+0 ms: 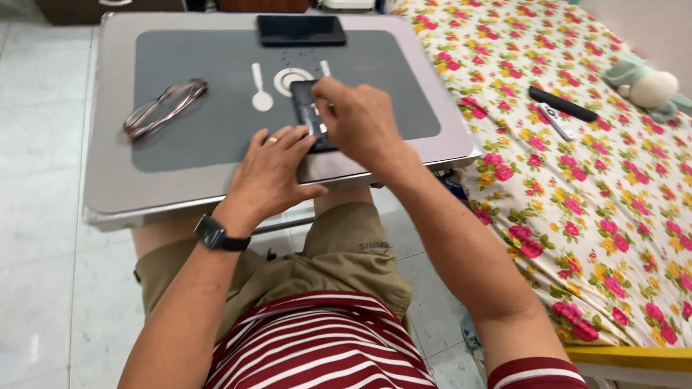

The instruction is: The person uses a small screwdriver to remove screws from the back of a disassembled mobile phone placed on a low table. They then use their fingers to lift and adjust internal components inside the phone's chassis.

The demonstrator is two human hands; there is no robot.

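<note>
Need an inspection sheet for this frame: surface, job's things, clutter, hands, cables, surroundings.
Surface: small grey lap table with a darker mat, over the person's knees.
Job's things: dark flat device lying on the mat, partly hidden by the hands.
Clutter: glasses at left; black tablet at the far edge.
Hands: left hand lies flat against the device's near end; right hand presses on it from above.
Cables: nothing seen.
Surroundings: floral bedsheet at right with two remotes and a plush toy; tiled floor.
</note>
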